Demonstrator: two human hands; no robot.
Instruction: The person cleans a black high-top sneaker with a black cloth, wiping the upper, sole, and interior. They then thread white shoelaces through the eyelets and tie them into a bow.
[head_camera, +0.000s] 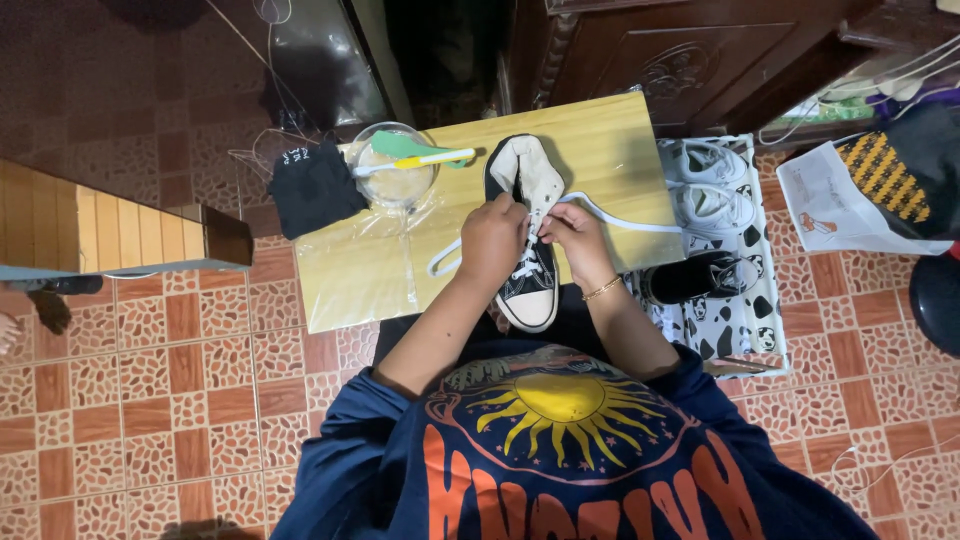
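A black high-top sneaker (527, 180) with a white toe cap lies on a small wooden table (610, 150), toe pointing toward me. My left hand (492, 240) rests over the left side of the shoe's laces, fingers closed on the white shoelace (625, 218). My right hand (570, 235) pinches the lace at the eyelets on the right side. One lace end trails right across the table, another loops out to the left.
A clear glass bowl (392, 185) with a green and yellow brush (420, 155) across it and a black cloth (315, 188) sit on the table's left. Several white and black sneakers (710, 205) lie on a spotted mat (745, 320) at right. A paper bag (850, 200) is further right.
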